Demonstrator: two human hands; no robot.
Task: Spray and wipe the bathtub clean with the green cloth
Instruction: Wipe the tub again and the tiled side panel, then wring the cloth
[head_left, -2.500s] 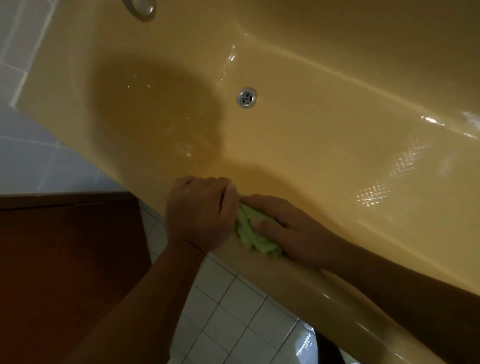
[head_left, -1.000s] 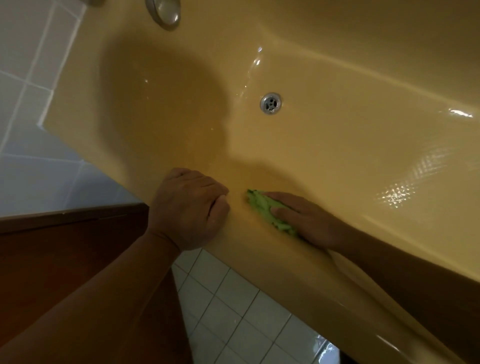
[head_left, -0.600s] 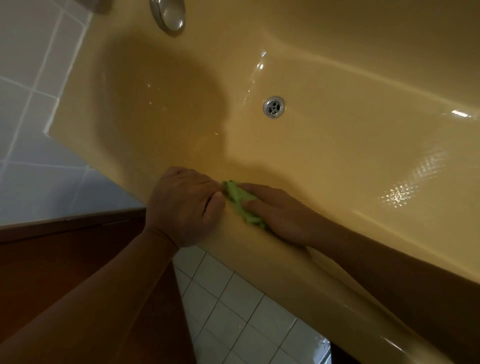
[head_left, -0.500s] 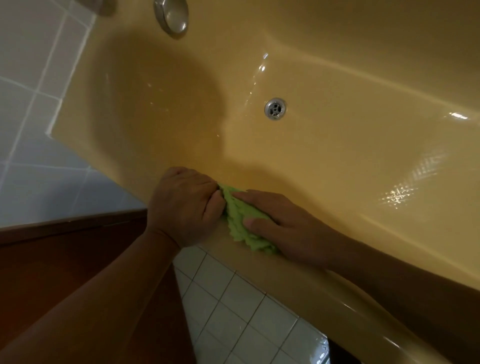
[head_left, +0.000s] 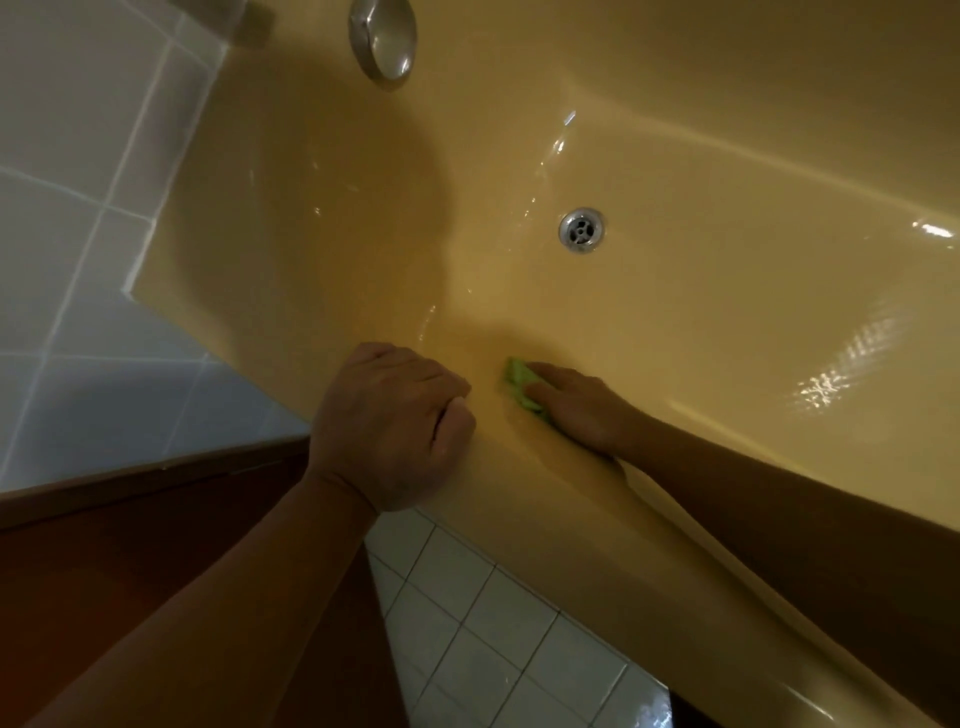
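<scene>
The yellow bathtub (head_left: 545, 519) fills most of the view, its inside wet and shiny. My right hand (head_left: 576, 405) reaches over the near rim and presses the green cloth (head_left: 517, 384) flat against the inner wall just below the rim. Only a small corner of the cloth shows beyond my fingertips. My left hand (head_left: 389, 426) rests as a fist on the rim a short way left of the cloth, holding nothing. No spray bottle is in view.
A metal drain (head_left: 581, 230) sits in the tub floor beyond my hands, and a round metal overflow knob (head_left: 383, 36) is on the end wall. White tiles (head_left: 67, 156) border the tub at left. A brown wooden surface (head_left: 104, 545) and floor tiles (head_left: 493, 623) lie below.
My right hand has slid the cloth off the rim top, away from my left fist and down onto the inner wall. My left hand has stayed on the rim.
</scene>
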